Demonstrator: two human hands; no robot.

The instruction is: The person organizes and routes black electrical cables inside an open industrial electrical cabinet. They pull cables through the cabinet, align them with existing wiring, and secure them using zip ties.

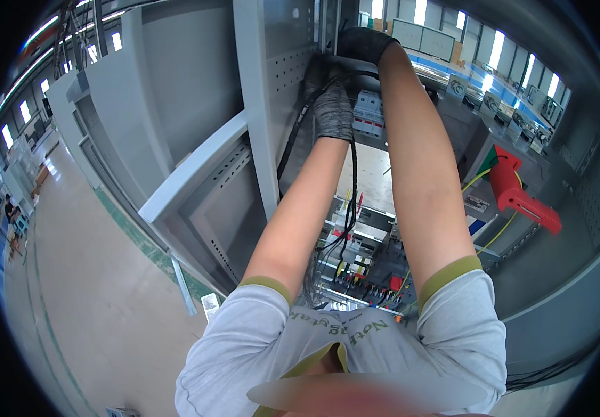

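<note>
Both arms reach up into an open grey electrical cabinet (203, 104). Both hands wear dark knit gloves.

Left hand (333, 104): closed around a bundle of black cables (353, 181) at the upper part of the cabinet, beside a perforated grey mounting rail (286, 69). The bundle hangs down from the glove, past the forearm, to the lower wiring.

Right hand (362, 43): higher up, near the top of the cabinet, just above the left hand. Fingers are out of sight behind the frame, so I cannot tell whether it grips anything.

White circuit breakers (368, 115) sit in a row just right of the left hand, between the two forearms. Lower down: more breakers and terminals (355, 274) with red, yellow and black wires. A red handle (515, 191) stands on the right side, with yellow-green wire (501, 233) by it. Factory floor (84, 292) to the left.
</note>
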